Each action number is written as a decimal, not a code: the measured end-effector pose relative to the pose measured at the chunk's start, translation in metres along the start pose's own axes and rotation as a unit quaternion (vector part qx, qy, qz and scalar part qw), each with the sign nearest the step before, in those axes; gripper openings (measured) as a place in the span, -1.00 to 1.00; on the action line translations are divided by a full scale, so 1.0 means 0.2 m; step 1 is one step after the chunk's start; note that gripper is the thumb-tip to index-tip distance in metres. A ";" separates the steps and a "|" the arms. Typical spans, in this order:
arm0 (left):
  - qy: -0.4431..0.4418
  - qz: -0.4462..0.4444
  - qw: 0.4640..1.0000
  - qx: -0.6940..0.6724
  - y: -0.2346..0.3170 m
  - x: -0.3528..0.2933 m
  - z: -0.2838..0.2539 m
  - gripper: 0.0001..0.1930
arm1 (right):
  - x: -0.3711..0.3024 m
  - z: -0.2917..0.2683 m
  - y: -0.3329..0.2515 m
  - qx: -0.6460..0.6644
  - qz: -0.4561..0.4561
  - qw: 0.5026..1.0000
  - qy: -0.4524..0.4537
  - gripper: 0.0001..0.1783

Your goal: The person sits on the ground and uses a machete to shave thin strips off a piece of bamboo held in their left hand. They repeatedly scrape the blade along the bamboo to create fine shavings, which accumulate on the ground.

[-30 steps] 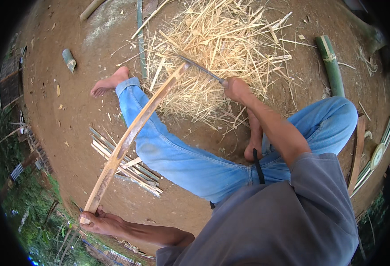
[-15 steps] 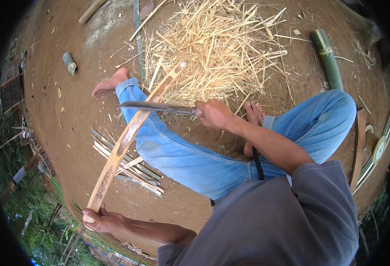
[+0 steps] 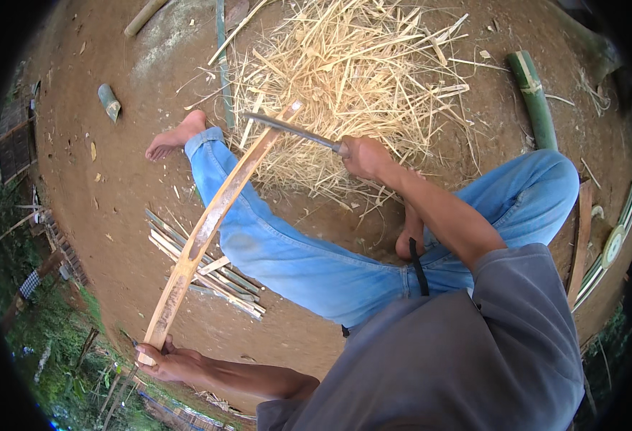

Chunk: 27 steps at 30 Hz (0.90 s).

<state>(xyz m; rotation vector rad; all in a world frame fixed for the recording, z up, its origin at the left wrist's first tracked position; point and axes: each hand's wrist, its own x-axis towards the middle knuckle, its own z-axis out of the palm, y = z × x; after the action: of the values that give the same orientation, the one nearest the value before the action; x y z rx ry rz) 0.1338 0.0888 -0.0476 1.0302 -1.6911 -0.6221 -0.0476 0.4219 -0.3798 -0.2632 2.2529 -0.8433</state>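
My left hand [image 3: 164,360] is closed around the near end of a long split bamboo strip [image 3: 207,230], pale along its edges and brownish in its hollow middle. The strip slants away across my left thigh, its far end over the heap of shavings [image 3: 359,86]. In my right hand [image 3: 368,157] is the handle of a long-bladed knife [image 3: 294,131], mostly hidden by my fingers. Its blade points left and lies across the strip close to the far end; whether it cuts in or only rests there I cannot tell.
Several cut bamboo strips [image 3: 219,284] lie bundled left of my leg [image 3: 287,266]. Short green bamboo pieces rest on the dirt, one at far left [image 3: 109,102] and a thicker length [image 3: 533,100] at right. A long brown plank [image 3: 582,241] lies beside my right knee.
My right hand has moved the knife away from me and to the right, from the strip's middle toward its far end. The left hand keeps its hold, almost still.
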 end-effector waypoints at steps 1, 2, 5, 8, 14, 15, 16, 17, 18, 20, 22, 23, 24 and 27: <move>0.006 -0.004 1.000 -0.001 0.00 0.00 0.00 -0.58 | 0.00 0.00 0.02 -0.024 -0.027 0.999 -0.005 -0.62; 0.008 -0.010 1.000 -0.007 -0.01 0.00 0.02 -0.59 | 0.03 0.01 0.10 -0.020 0.012 0.999 0.029 -0.64; -0.021 -0.022 1.000 0.002 0.02 -0.01 0.01 -0.65 | 0.13 -0.05 0.21 0.010 0.099 0.993 0.057 -0.64; -0.037 -0.051 0.998 0.023 0.03 0.04 -0.06 -0.72 | 0.10 -0.14 0.16 0.027 0.078 0.997 0.007 -0.54; -0.205 -0.111 0.919 -0.318 0.16 -0.04 -0.01 -0.78 | -0.02 -0.11 0.19 0.262 0.143 0.954 -0.025 -0.49; -0.206 -0.120 0.907 -0.346 0.24 -0.08 0.01 -0.82 | -0.05 -0.12 0.15 0.266 0.150 0.952 -0.031 -0.50; -0.234 -0.085 0.901 -0.355 0.18 -0.05 0.00 -0.83 | -0.11 -0.16 0.08 0.266 0.159 0.950 -0.032 -0.51; -0.259 -0.044 0.897 -0.357 0.13 0.01 -0.01 -0.83 | -0.15 -0.18 0.01 0.270 0.162 0.948 -0.039 -0.52; -0.283 -0.003 0.890 -0.359 0.10 0.07 -0.03 -0.82 | -0.16 -0.16 0.00 0.281 0.155 0.947 -0.021 -0.63; -0.224 0.000 0.915 -0.336 0.13 0.11 -0.01 -0.78 | -0.24 -0.15 -0.06 0.263 0.119 0.957 -0.009 -0.67; -0.153 0.003 0.949 -0.276 0.14 0.14 0.04 -0.59 | -0.33 -0.16 -0.16 0.157 0.039 0.987 0.013 -0.57; -0.134 0.003 0.962 -0.236 0.14 0.13 0.06 -0.52 | -0.37 -0.18 -0.23 0.160 0.033 0.987 -0.005 -0.61; -0.114 0.003 0.974 -0.194 0.14 0.12 0.07 -0.45 | -0.42 -0.19 -0.31 0.162 0.026 0.986 -0.026 -0.63; -0.128 0.033 0.978 -0.162 0.15 0.15 0.01 -0.22 | -0.60 -0.15 -0.57 0.216 -0.113 0.968 -0.053 -0.75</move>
<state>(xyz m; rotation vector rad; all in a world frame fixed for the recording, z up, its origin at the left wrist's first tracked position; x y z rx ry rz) 0.1191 0.0786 -0.0093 0.6819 -1.7607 -0.9833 0.0142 0.3980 -0.2240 -0.3523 1.9021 -1.3797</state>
